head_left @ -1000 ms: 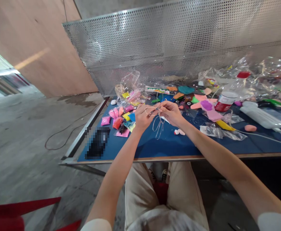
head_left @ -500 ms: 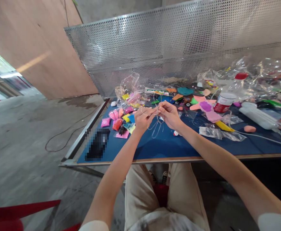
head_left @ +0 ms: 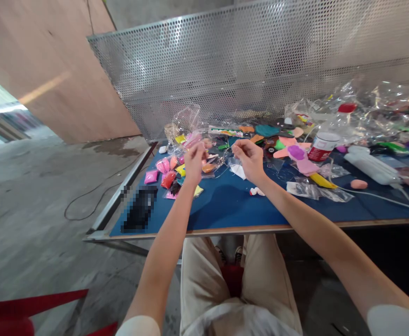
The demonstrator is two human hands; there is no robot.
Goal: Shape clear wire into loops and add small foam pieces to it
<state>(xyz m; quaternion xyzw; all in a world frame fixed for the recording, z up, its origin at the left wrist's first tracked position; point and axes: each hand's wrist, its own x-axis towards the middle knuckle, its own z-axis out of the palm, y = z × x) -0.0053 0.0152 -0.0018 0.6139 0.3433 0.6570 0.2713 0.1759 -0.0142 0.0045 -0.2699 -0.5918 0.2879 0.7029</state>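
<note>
Above the blue tabletop [head_left: 221,212], both hands are raised and apart. My left hand [head_left: 193,163] is closed in a pinch over the small colourful clay packets. My right hand [head_left: 250,161] also pinches, thumb against fingers. A thin pale string [head_left: 221,172] loops faintly in the gap between them; its ends are hidden in the fingers. Below my right hand lies a small white-and-red piece [head_left: 256,191], with a white scrap [head_left: 238,171] just left of that hand.
Pink packets [head_left: 151,176] and a pixelated black object [head_left: 139,207] lie at left. On the right are a red-labelled bottle [head_left: 322,145], a white power strip [head_left: 372,165], pink-purple cutouts [head_left: 304,158] and plastic bags [head_left: 382,107]. A perforated metal panel [head_left: 204,70] stands behind.
My hands, close together half a second ago with loops of string around them, have moved apart. The left went left and the right slightly right. The string loops hanging below are no longer visible there.
</note>
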